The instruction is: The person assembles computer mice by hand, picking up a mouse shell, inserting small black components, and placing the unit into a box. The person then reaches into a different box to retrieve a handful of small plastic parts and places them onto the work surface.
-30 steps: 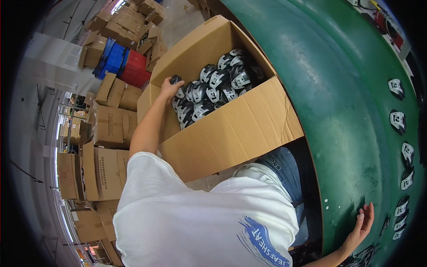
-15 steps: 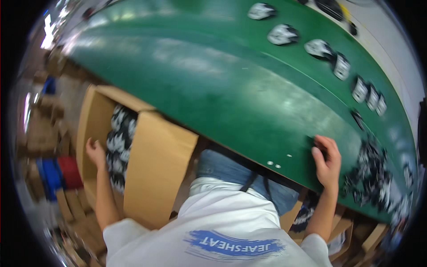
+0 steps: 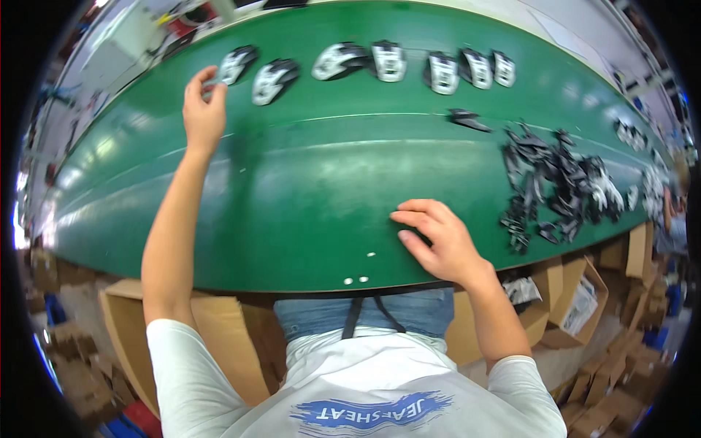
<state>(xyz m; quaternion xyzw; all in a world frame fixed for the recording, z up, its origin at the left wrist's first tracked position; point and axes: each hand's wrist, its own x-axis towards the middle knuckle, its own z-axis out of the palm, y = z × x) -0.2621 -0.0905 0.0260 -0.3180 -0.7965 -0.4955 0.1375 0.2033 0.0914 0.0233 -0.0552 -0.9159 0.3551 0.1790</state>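
Observation:
At the far left of the green table, my left hand reaches out with its fingertips beside a black-and-white moulded shell. Its fingers are bent and apart, and I cannot tell whether they touch the shell. A second shell lies just right of it, and several more like it continue the row along the table's far side. My right hand hovers over the near middle of the table, thumb and fingers spread, holding nothing. Small white pieces lie near the front edge, left of that hand.
A heap of black parts covers the table's right side, with a loose black piece beyond it. Open cardboard boxes stand below the front edge, one at left and others at right. A person is at the far right.
My left hand has moved out of the left box, which holds black-and-white shells, up to the far row. The view has swung right. My right hand stays over the near table, its fingers spread wider.

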